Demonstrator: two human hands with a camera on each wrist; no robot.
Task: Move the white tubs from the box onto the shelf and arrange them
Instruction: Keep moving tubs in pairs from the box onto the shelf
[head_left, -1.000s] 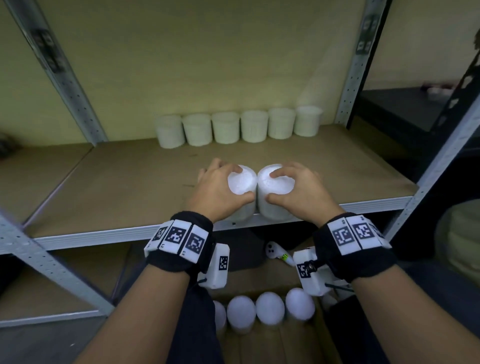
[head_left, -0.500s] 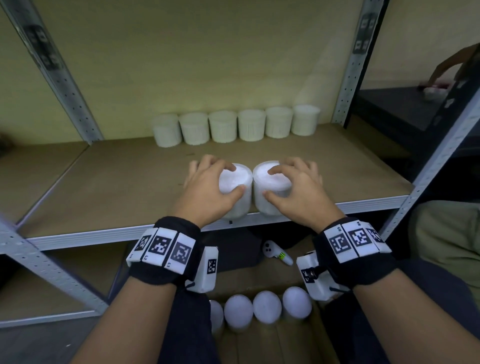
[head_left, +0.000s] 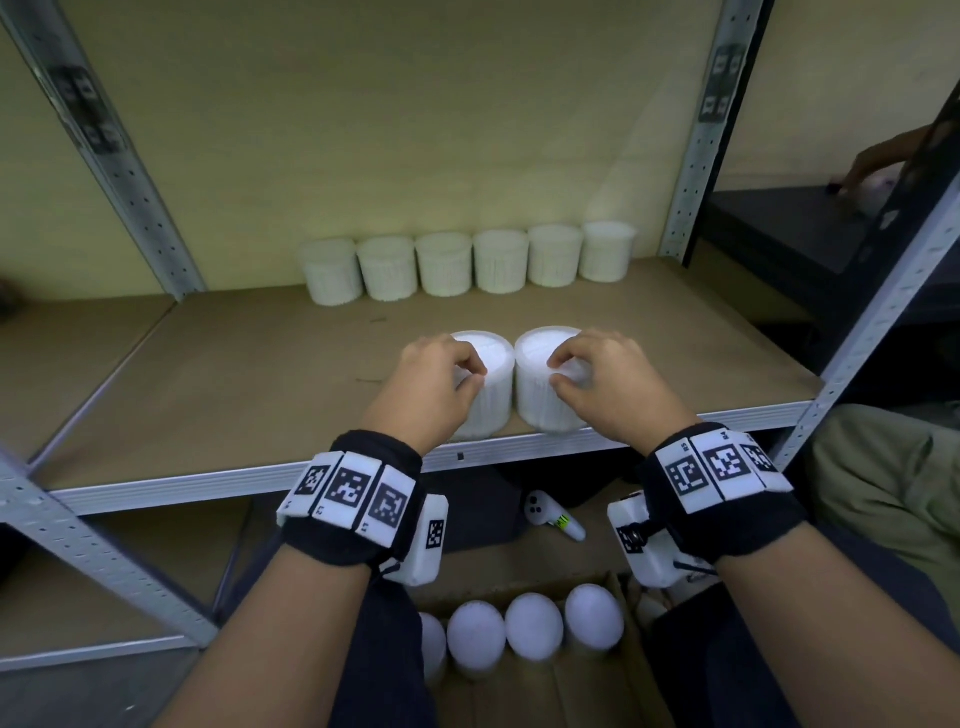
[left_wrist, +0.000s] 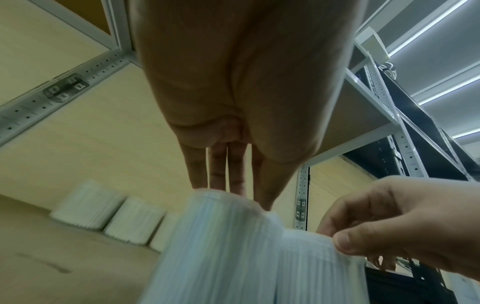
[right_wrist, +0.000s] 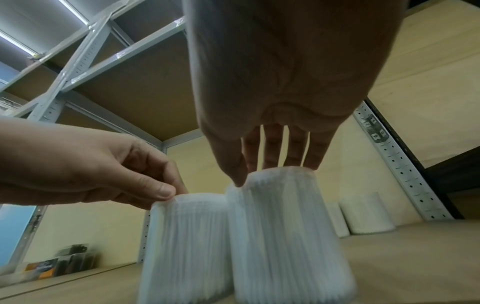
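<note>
Two white tubs stand side by side near the front edge of the shelf (head_left: 234, 395): the left tub (head_left: 491, 358) (left_wrist: 221, 246) (right_wrist: 187, 236) and the right tub (head_left: 535, 353) (right_wrist: 285, 226) (left_wrist: 311, 267). My left hand (head_left: 470, 376) (right_wrist: 174, 195) pinches the near rim of the left tub with thumb and fingertips. Over the right tub, my right hand (head_left: 558, 371) (left_wrist: 335, 240) does the same at its near rim. A row of several white tubs (head_left: 444, 265) lines the back wall. More tubs (head_left: 534, 626) sit in the cardboard box (head_left: 597, 691) below.
Grey metal uprights (head_left: 696, 156) frame the shelf bay. A white controller (head_left: 550, 514) lies on the floor under the shelf. Another person's trouser leg (head_left: 883, 483) is at the right. Bare board lies between the front tubs and the back row.
Both hands have drawn back from covering the tub tops to their near rims, fingers curling in. The two tubs stay where they stood on the shelf front.
</note>
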